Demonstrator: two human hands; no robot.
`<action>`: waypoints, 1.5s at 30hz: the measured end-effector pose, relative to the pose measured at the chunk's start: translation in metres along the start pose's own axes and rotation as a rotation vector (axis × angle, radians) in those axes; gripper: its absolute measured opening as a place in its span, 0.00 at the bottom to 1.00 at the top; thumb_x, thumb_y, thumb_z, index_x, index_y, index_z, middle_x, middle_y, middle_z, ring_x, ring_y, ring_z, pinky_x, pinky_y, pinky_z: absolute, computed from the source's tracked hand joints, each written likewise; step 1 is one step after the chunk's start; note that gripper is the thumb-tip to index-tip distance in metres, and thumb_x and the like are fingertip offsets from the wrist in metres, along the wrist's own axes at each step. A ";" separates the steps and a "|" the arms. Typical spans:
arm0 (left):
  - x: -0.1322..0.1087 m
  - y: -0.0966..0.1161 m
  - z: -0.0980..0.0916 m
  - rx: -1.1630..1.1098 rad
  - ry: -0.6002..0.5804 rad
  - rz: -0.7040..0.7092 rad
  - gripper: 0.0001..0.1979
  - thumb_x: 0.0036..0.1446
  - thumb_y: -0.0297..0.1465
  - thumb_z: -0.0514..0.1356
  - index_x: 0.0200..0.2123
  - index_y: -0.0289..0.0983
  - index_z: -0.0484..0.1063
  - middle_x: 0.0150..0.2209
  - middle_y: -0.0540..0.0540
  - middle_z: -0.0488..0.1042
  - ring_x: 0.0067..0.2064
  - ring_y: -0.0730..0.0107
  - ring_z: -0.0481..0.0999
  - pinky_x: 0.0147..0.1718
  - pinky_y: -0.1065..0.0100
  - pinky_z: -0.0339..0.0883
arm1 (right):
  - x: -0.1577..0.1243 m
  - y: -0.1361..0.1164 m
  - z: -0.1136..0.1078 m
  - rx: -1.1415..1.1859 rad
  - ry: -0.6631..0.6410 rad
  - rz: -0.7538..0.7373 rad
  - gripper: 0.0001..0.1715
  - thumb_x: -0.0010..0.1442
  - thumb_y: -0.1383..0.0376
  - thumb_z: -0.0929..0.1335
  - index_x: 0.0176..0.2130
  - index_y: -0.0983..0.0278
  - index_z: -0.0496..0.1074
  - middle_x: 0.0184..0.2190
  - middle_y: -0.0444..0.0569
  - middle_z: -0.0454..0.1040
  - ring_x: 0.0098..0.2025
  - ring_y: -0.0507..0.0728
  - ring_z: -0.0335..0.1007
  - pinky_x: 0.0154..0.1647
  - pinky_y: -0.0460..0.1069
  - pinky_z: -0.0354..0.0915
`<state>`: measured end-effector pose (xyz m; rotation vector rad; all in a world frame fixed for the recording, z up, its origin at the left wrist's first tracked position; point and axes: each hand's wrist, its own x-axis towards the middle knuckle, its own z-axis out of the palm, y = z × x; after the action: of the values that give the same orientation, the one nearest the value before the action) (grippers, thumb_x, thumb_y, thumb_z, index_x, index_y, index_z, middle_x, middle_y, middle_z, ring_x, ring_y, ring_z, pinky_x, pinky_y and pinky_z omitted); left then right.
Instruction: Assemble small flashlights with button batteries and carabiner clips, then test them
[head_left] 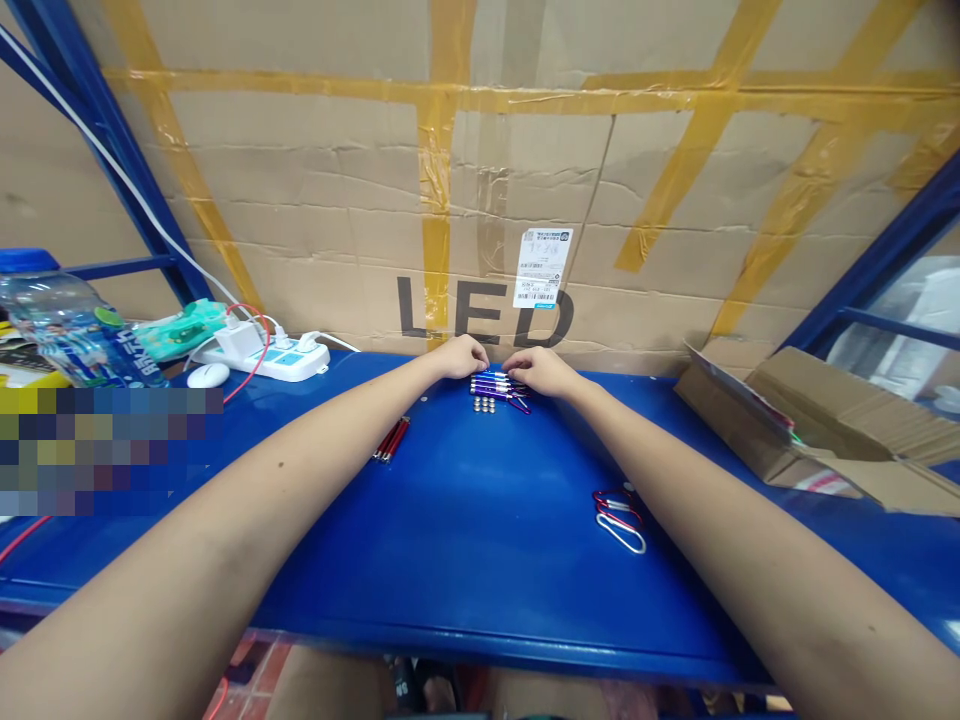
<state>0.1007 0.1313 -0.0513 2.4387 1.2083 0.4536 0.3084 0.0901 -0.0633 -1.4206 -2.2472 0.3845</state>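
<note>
At the far middle of the blue table, my left hand (460, 357) has its fingers closed and bent at the left end of a row of slim blue-purple metal tubes (489, 384). My right hand (544, 371) curls its fingers in a pinch at the row's right end. Whatever the fingertips hold is too small and hidden to name. A purple carabiner clip (519, 404) hangs off the row's near right end. Just below the tubes, several small round silver discs (484, 405), like button cells, lie in neat lines.
Red tubes (392, 440) lie beside my left forearm. Red and silver carabiners (621, 522) lie near my right forearm. An open cardboard box (750, 420) stands right; a power strip (289, 358), white mouse (208, 375) and plastic bottle (75, 320) stand left. A large carton (337, 200) walls the back.
</note>
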 end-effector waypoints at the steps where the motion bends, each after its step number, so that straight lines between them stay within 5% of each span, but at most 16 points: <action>1: 0.000 0.000 0.000 0.002 0.005 -0.003 0.12 0.57 0.28 0.59 0.41 0.34 0.81 0.43 0.43 0.82 0.44 0.64 0.78 0.47 0.66 0.68 | 0.000 0.000 0.000 0.005 0.005 0.001 0.15 0.61 0.71 0.65 0.43 0.65 0.80 0.45 0.51 0.81 0.45 0.56 0.76 0.50 0.48 0.67; 8: -0.015 0.004 -0.010 0.031 0.038 -0.037 0.13 0.60 0.31 0.56 0.40 0.33 0.80 0.42 0.41 0.81 0.41 0.63 0.77 0.43 0.66 0.68 | -0.011 -0.004 -0.008 0.034 0.064 0.064 0.15 0.63 0.68 0.65 0.44 0.65 0.80 0.44 0.51 0.82 0.44 0.57 0.77 0.47 0.49 0.68; 16: -0.064 0.011 -0.037 0.159 0.078 0.035 0.14 0.60 0.30 0.55 0.42 0.35 0.79 0.46 0.41 0.80 0.44 0.63 0.76 0.44 0.67 0.65 | -0.045 -0.017 -0.024 -0.002 0.153 0.072 0.14 0.63 0.67 0.65 0.42 0.65 0.80 0.42 0.52 0.82 0.43 0.58 0.76 0.47 0.51 0.68; 20: -0.091 0.012 -0.051 0.161 0.037 0.027 0.12 0.56 0.30 0.57 0.39 0.36 0.79 0.41 0.45 0.81 0.41 0.65 0.77 0.39 0.69 0.66 | -0.074 -0.059 -0.018 -0.035 0.177 -0.031 0.15 0.63 0.69 0.64 0.41 0.64 0.80 0.43 0.52 0.81 0.45 0.59 0.76 0.49 0.52 0.67; 23: -0.106 0.009 -0.060 0.179 0.014 0.035 0.12 0.54 0.29 0.58 0.39 0.37 0.79 0.40 0.47 0.81 0.41 0.66 0.77 0.39 0.70 0.65 | -0.096 -0.111 0.002 -0.096 0.066 -0.249 0.16 0.63 0.70 0.63 0.42 0.62 0.80 0.45 0.51 0.81 0.48 0.60 0.75 0.52 0.53 0.66; 26: -0.118 0.007 -0.065 0.171 -0.128 0.027 0.12 0.51 0.29 0.59 0.39 0.37 0.78 0.38 0.47 0.81 0.39 0.67 0.77 0.36 0.72 0.65 | -0.111 -0.157 0.027 -0.181 -0.036 -0.356 0.17 0.65 0.67 0.64 0.50 0.62 0.76 0.49 0.54 0.78 0.52 0.62 0.72 0.54 0.55 0.65; 29: -0.128 0.009 -0.068 0.198 -0.248 -0.002 0.11 0.49 0.29 0.60 0.36 0.38 0.78 0.35 0.48 0.80 0.36 0.68 0.76 0.34 0.72 0.63 | -0.115 -0.178 0.046 -0.265 -0.074 -0.400 0.21 0.68 0.63 0.62 0.57 0.63 0.72 0.49 0.57 0.76 0.50 0.63 0.71 0.52 0.56 0.66; 45: -0.132 0.006 -0.067 0.068 -0.408 -0.011 0.05 0.45 0.27 0.62 0.28 0.38 0.77 0.28 0.52 0.79 0.32 0.72 0.74 0.33 0.74 0.61 | -0.101 -0.167 0.074 -0.389 -0.039 -0.472 0.26 0.70 0.59 0.59 0.63 0.62 0.67 0.50 0.60 0.72 0.48 0.63 0.67 0.52 0.59 0.64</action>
<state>-0.0012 0.0337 -0.0049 2.4195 1.0713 -0.0915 0.1777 -0.0731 -0.0728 -0.9927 -2.6908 -0.1905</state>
